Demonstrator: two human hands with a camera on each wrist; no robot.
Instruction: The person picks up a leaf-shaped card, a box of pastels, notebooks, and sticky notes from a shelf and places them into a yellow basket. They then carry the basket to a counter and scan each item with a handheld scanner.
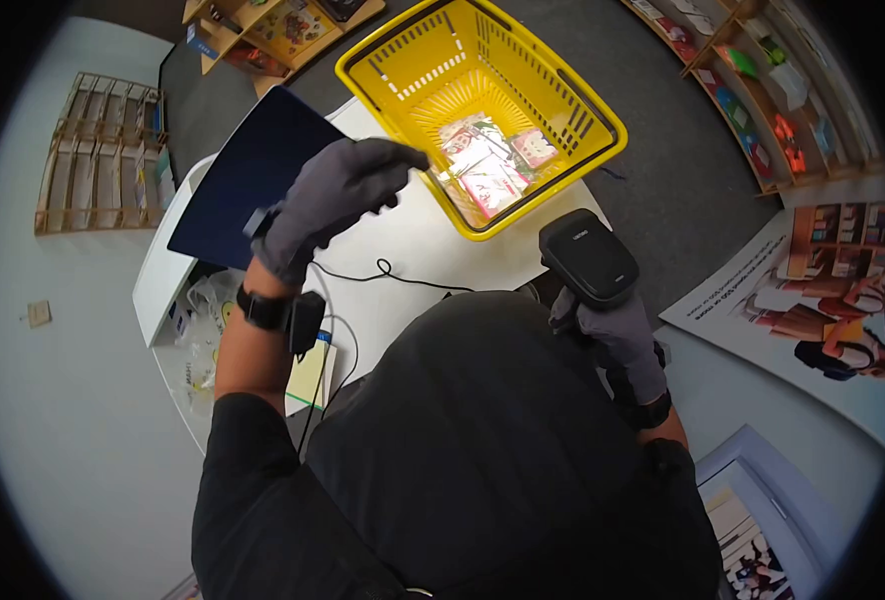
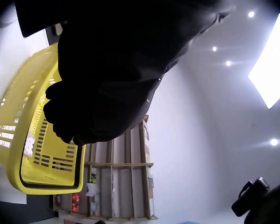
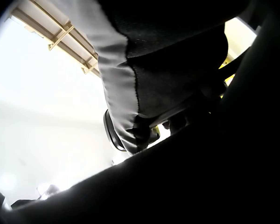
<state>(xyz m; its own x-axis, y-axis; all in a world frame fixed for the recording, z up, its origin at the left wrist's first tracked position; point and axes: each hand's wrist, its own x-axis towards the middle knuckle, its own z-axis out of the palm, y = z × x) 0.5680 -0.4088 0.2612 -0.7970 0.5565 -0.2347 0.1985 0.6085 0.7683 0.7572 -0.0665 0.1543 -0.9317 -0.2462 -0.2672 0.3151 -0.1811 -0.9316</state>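
My left hand, in a dark grey glove, hangs over the white table beside the near left rim of a yellow shopping basket. Its fingers are loosely bent, and no held thing shows in them. Several small printed packets or cards lie on the basket floor. Low at the right, my gloved right hand grips a black boxy handheld device with rounded corners and small pale lettering. The right wrist view shows the glove and a dark curved edge of the device; the fingers are mostly hidden.
A dark navy panel stands at the table's left, behind my left hand. Thin black cable loops across the tabletop. Clear plastic bags and a yellow pad lie lower left. Shelves and a poster are at right.
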